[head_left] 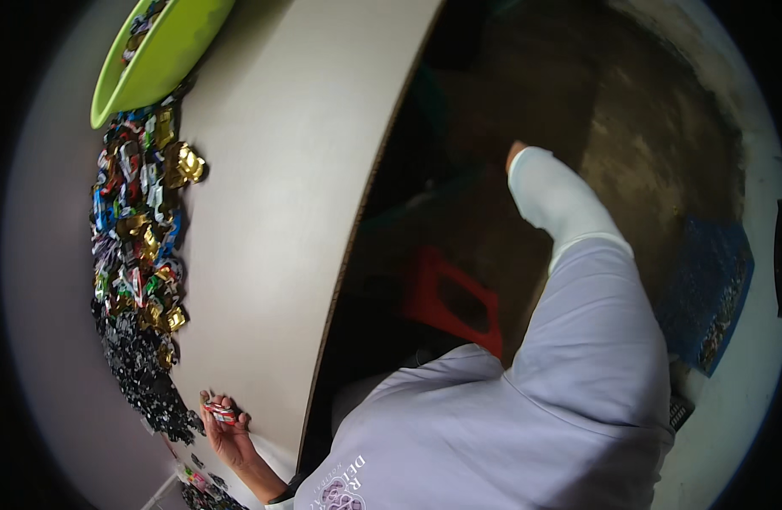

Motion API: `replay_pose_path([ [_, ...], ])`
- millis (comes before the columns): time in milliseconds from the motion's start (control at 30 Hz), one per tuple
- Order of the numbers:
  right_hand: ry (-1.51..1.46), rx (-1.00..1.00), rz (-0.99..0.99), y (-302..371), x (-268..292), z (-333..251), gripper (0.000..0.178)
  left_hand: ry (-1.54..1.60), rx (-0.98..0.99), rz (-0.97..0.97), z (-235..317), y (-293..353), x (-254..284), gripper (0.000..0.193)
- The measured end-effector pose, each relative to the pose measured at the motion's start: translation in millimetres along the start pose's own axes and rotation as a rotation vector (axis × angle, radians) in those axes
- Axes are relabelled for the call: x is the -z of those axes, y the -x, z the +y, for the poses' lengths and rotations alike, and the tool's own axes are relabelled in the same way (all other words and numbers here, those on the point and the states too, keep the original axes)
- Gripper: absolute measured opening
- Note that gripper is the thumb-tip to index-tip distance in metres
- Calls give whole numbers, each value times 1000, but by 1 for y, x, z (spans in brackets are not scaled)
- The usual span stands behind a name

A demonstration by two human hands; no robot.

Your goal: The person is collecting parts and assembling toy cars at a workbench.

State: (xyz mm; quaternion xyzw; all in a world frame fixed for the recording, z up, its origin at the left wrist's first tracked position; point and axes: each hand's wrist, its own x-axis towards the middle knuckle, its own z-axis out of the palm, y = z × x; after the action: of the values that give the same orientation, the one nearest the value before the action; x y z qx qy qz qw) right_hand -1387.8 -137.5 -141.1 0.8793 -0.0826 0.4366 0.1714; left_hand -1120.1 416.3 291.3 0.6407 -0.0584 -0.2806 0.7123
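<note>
left hand (228,429) gripping one small red-and-silver wrapped piece (220,414) at near left edge of table (272,212) | right hand hidden beyond white sleeve (554,197), grip cannot tell | one long heap of foil-wrapped pieces (140,255) lying left, uncountable | one green bowl (157,55) sitting far left

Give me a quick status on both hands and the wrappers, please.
Left hand pinching a small red wrapper at the table edge. Right hand reaching down toward the floor, mostly hidden by the sleeve. Wrapper pile beside green bowl.
</note>
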Motion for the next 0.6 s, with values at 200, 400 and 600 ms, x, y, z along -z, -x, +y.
replay_pose_path([
  [200, 24, -527, -1029, -37, 148, 4, 24, 58, 94, -286, -16, -32, -3, 50],
  [400, -418, -810, -1242, -71, 154, -83, 21, 6, 76, -226, -16, -26, -12, 47],
  [600, -408, -235, -1279, -79, 160, -75, 22, -26, 81, -99, -15, -23, -15, 52],
])
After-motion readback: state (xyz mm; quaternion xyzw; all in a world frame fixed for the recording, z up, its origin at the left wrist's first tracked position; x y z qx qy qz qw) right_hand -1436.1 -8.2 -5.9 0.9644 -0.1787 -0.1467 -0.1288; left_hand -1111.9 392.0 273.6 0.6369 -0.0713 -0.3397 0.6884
